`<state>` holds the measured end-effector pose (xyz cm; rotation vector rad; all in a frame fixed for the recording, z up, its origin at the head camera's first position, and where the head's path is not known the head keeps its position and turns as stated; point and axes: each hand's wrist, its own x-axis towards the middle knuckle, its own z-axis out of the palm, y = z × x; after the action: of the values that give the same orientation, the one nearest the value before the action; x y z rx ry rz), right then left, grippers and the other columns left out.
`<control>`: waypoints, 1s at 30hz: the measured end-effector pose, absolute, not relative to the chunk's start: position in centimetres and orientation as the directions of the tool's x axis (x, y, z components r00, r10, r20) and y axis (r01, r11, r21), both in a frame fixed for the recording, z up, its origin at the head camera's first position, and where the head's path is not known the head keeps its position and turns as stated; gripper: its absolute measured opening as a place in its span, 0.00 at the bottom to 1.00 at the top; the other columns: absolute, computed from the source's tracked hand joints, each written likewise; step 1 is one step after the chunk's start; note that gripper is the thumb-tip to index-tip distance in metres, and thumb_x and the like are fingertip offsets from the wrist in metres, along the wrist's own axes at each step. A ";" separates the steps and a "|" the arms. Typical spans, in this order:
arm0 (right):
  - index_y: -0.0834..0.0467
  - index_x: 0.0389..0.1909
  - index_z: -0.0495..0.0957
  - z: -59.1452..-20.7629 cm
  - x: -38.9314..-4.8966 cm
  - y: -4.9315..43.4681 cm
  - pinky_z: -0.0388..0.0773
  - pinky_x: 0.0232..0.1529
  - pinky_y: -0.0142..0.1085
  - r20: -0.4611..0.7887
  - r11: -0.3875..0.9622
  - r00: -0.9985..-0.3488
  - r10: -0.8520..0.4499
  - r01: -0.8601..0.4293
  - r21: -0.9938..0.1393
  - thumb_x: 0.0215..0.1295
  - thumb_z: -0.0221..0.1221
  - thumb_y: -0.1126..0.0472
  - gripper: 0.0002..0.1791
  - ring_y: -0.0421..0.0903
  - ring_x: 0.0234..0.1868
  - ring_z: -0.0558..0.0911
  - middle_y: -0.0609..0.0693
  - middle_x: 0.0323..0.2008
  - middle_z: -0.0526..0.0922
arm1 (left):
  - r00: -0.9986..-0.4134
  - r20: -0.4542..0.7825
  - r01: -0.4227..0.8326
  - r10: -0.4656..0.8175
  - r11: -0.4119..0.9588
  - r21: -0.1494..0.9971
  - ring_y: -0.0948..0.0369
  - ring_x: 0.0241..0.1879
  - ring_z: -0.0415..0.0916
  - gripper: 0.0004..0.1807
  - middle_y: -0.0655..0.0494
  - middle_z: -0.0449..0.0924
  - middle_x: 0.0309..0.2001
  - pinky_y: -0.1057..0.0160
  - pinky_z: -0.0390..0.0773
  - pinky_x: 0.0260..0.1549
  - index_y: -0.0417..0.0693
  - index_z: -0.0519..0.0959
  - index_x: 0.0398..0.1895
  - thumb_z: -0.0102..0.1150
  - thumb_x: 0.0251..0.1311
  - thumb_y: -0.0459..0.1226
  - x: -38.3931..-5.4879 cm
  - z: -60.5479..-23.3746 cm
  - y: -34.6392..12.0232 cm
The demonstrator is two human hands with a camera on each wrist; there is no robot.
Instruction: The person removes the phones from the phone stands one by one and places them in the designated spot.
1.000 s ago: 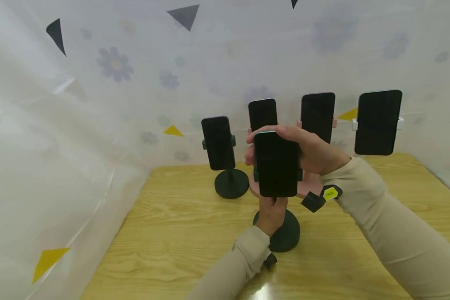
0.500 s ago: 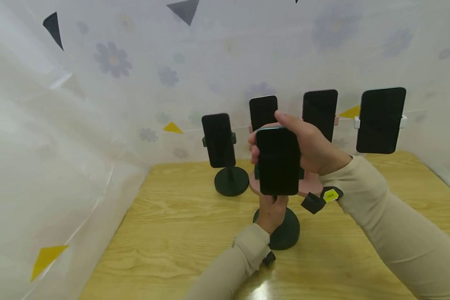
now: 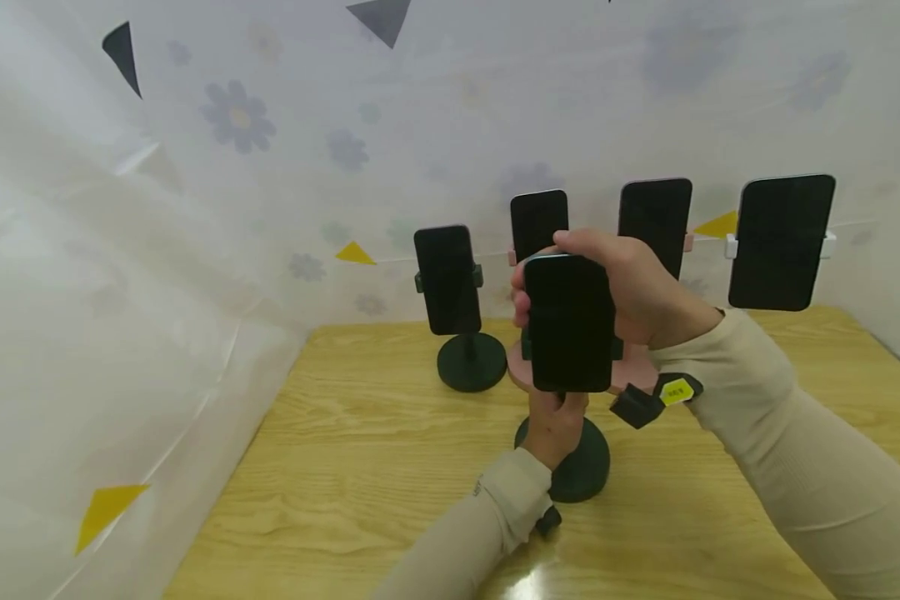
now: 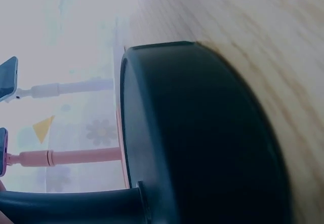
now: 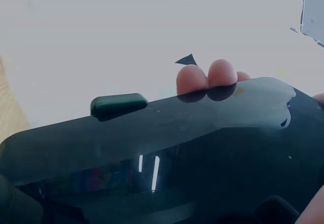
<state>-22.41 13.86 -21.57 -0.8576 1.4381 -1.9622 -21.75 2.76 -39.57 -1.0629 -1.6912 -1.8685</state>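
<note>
A black-screened smartphone [image 3: 570, 325] sits upright in the clamp of a dark green phone stand [image 3: 587, 467], facing me. Behind the phone's upper part, my right hand [image 3: 645, 283] grips it, thumb at the top edge and fingers around the left side. Those fingertips [image 5: 192, 78] show past the long edge in the right wrist view, near one green clamp pad [image 5: 119, 106]. Low on the stand, my left hand [image 3: 555, 429] holds the pole just under the phone. The round base [image 4: 207, 133] stands on the wooden table in the left wrist view.
Behind stand another green stand [image 3: 471, 362] with a phone [image 3: 447, 279], pink stands with phones [image 3: 538, 221] [image 3: 656, 221], and a phone [image 3: 782, 242] in a white clamp at right. A pale patterned sheet [image 3: 450, 100] hangs behind the wooden table [image 3: 360, 467].
The whole scene has shifted slightly right in the head view. My right thumb lifted from the phone's top edge and has come back down near it. Both hands keep their hold.
</note>
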 end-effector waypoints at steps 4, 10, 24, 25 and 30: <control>0.64 0.48 0.74 -21.5 -22.4 13.9 0.81 0.52 0.42 0.173 -0.270 -0.640 -0.749 0.056 -0.961 0.81 0.32 0.51 0.26 0.46 0.41 0.84 0.50 0.38 0.83 | -0.623 0.759 0.737 0.188 -0.185 0.650 0.75 0.16 0.53 0.20 0.44 0.58 0.11 0.75 0.59 0.15 0.43 0.59 0.19 0.40 0.70 0.21 -21.8 -39.7 2.8; 0.64 0.47 0.75 -21.2 -22.5 13.8 0.80 0.52 0.42 0.150 -0.236 -0.665 -0.731 0.040 -0.971 0.80 0.33 0.49 0.27 0.46 0.40 0.84 0.50 0.37 0.83 | -0.602 0.779 0.755 0.174 -0.191 0.627 0.74 0.15 0.54 0.19 0.46 0.58 0.11 0.75 0.59 0.14 0.43 0.60 0.20 0.40 0.70 0.21 -21.9 -39.8 2.8; 0.63 0.47 0.74 -20.7 -22.9 14.1 0.80 0.52 0.41 0.110 -0.265 -0.642 -0.759 0.151 -0.952 0.80 0.31 0.49 0.27 0.47 0.41 0.83 0.52 0.38 0.83 | -0.586 0.797 0.779 0.147 -0.170 0.604 0.72 0.13 0.56 0.14 0.48 0.60 0.11 0.74 0.62 0.13 0.43 0.64 0.25 0.40 0.71 0.24 -23.9 -42.3 3.7; 0.64 0.47 0.74 -20.7 -22.9 14.1 0.80 0.52 0.40 0.109 -0.270 -0.640 -0.760 0.159 -0.950 0.80 0.32 0.49 0.27 0.47 0.41 0.84 0.52 0.38 0.83 | -0.588 0.796 0.778 0.145 -0.169 0.605 0.72 0.13 0.56 0.14 0.49 0.60 0.11 0.74 0.62 0.13 0.43 0.64 0.25 0.40 0.72 0.25 -24.0 -42.5 3.8; 0.64 0.48 0.74 -20.5 -22.9 14.1 0.80 0.52 0.41 0.103 -0.265 -0.652 -0.751 0.155 -0.952 0.80 0.32 0.49 0.27 0.47 0.40 0.84 0.52 0.38 0.83 | -0.587 0.797 0.779 0.139 -0.169 0.603 0.74 0.14 0.57 0.13 0.50 0.61 0.12 0.73 0.63 0.13 0.43 0.65 0.27 0.40 0.73 0.27 -24.1 -42.7 4.0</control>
<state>-22.88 14.08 -20.50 -0.7530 1.3873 -1.9665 -24.10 3.99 -42.71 -1.0508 -1.6332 -1.8067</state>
